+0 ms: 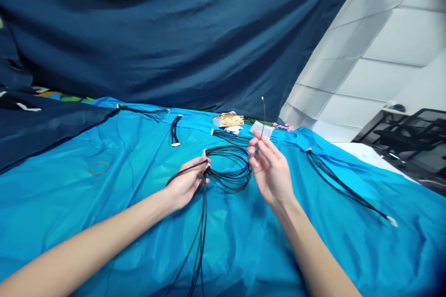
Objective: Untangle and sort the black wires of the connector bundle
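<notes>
Cable loop [228,181] between both hands [186,184] [273,174]

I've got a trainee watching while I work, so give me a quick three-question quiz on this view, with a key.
1. Multiple choice: what rises from the fingertips of the right hand?
A) a screwdriver
B) a thin wire with a pale tip
C) a rolled paper strip

2. True or false: the left hand holds nothing.

3. Fill in: in the picture, the gold wrapper lies to the ____ of the right hand.

Key:
1. B.
2. False; it holds a bundle of looped black wires.
3. Left.
</notes>
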`<action>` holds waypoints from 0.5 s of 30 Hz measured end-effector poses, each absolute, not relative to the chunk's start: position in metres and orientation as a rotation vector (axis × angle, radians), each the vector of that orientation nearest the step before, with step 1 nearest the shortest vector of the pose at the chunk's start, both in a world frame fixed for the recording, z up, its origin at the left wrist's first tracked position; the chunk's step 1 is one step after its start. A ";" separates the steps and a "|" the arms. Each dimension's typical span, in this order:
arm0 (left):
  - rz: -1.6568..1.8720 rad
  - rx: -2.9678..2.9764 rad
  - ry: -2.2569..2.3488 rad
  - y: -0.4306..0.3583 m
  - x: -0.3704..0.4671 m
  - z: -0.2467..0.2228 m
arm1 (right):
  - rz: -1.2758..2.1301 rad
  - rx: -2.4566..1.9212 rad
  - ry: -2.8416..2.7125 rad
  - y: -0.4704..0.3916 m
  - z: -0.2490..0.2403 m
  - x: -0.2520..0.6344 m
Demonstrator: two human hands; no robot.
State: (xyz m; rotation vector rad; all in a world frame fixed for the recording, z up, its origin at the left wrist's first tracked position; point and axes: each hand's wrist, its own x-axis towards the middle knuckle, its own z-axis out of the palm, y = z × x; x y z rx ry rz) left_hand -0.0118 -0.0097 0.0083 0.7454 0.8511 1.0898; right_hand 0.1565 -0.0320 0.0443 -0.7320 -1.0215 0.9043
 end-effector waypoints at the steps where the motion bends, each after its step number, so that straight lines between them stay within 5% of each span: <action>1: 1.093 0.762 0.841 -0.009 -0.012 0.007 | 0.821 -0.742 -1.038 -0.033 0.045 0.159; 8: 1.121 0.857 0.770 -0.010 -0.012 0.005 | -0.106 -0.881 -1.576 -0.045 0.039 0.152; 15: 1.126 0.904 0.716 -0.015 -0.008 0.012 | -0.351 -0.897 -1.762 -0.045 0.036 0.145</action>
